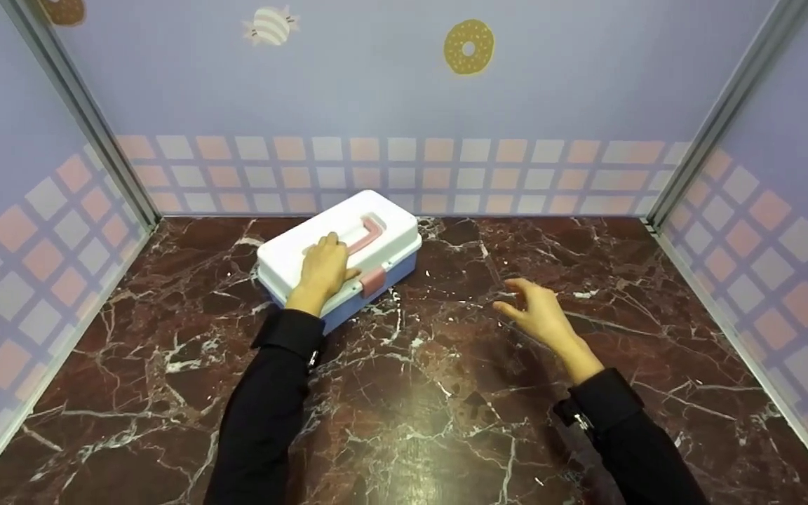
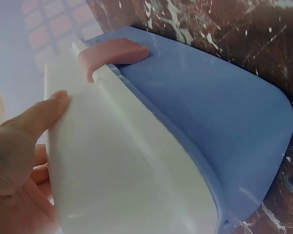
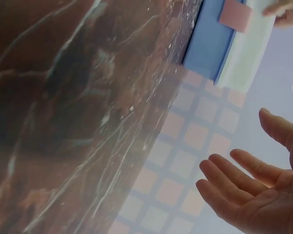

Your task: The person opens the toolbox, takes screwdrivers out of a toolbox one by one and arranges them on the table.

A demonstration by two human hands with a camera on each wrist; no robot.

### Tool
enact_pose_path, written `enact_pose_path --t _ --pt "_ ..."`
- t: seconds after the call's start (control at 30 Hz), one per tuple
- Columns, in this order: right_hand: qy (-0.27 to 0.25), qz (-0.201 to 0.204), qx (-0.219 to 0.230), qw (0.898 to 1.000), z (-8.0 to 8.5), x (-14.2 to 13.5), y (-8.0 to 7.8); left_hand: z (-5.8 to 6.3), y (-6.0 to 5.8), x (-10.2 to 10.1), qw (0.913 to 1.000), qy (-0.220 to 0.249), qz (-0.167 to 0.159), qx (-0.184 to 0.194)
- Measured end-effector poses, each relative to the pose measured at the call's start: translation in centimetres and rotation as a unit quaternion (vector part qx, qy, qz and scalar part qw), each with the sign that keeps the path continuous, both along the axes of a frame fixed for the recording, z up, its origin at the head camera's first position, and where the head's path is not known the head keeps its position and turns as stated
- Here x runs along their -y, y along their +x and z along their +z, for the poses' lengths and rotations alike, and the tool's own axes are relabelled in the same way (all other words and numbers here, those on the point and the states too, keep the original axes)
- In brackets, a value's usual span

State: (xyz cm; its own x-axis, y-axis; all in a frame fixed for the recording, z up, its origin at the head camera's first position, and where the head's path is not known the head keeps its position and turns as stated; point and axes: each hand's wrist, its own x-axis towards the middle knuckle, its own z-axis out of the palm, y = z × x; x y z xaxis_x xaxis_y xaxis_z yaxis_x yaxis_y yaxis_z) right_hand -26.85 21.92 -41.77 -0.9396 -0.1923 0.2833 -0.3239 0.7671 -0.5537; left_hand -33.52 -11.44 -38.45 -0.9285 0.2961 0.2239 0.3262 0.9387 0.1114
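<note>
1. Status: box (image 1: 337, 223) upright on the desk (image 1: 404, 379), left of centre near the back wall (image 1: 586, 84), set at an angle.
2. Done: left hand (image 1: 322, 267) is on the box's white lid (image 2: 117, 161), by the pink handle (image 1: 363, 243), thumb on the lid; can't tell if the fingers grip the handle.
3. Not done: lid not raised, box sitting on the desk. Early stage, by my judgement.
4. Right hand (image 1: 541, 315): holds nothing, fingers spread and apart from the thumb, well apart from the box.
5. Container: lid sits on the blue body (image 2: 200, 78); pink latch (image 1: 374, 280) crosses the seam, can't tell if fastened. Contents hidden.
</note>
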Motion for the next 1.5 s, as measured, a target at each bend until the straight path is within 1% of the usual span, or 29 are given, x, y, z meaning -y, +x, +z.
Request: enact_pose_path --t 0.17,0.3,0.37,0.5,0.6,0.7,0.83,0.9,1.07,1.17,1.23,1.3,1.37,1.43,1.5 --pt "0.037 0.032 -0.032 0.998 0.2 1.6 -0.4 -0.1 0.9 -0.5 0.9992 0.007 -0.032 -0.023" --pt "0.052 0.050 -0.049 0.996 0.3 2.6 -0.6 -0.1 1.7 -1.0 0.9977 0.013 -0.056 -0.037" --pt "0.060 0.057 -0.061 0.995 0.4 3.1 -0.8 -0.1 2.1 -1.4 0.9975 0.010 -0.062 -0.032" --pt "0.068 0.066 -0.076 0.993 0.5 3.7 -1.1 0.2 2.8 -2.4 0.9972 -0.001 -0.074 -0.007" --pt "0.076 0.066 -0.088 0.991 0.6 4.0 -1.3 0.4 3.3 -3.4 0.9965 -0.002 -0.083 0.012" --pt "0.084 0.067 -0.110 0.988 0.6 4.2 -1.6 0.4 3.8 -4.4 0.9955 0.000 -0.092 0.022" --pt "0.093 0.072 -0.154 0.981 0.4 4.4 -1.8 0.4 4.5 -5.5 0.9934 -0.008 -0.113 0.014" --pt "0.097 0.072 -0.167 0.979 0.2 4.4 -1.8 0.4 4.8 -6.0 0.9922 -0.012 -0.124 0.009" --pt "0.101 0.064 -0.164 0.979 -0.2 4.3 -1.5 0.5 5.6 -7.1 0.9895 -0.017 -0.144 0.009" --pt "0.109 0.059 -0.174 0.977 -0.4 4.0 -1.3 0.6 6.1 -7.8 0.9877 -0.023 -0.154 0.016" --pt "0.115 0.056 -0.184 0.975 -0.5 3.7 -1.1 0.6 6.5 -8.3 0.9866 -0.035 -0.159 0.011" --pt "0.116 0.052 -0.192 0.973 -0.6 3.4 -0.8 0.5 6.8 -8.7 0.9852 -0.048 -0.164 -0.003" --pt "0.113 0.049 -0.196 0.973 -0.7 3.0 -0.4 0.4 7.2 -9.1 0.9829 -0.064 -0.171 -0.024" --pt "0.104 0.048 -0.197 0.974 -0.8 2.5 0.0 0.3 7.6 -9.4 0.9809 -0.072 -0.177 -0.038" --pt "0.098 0.046 -0.200 0.974 -0.9 2.1 0.3 0.2 8.0 -9.7 0.9793 -0.073 -0.184 -0.042"
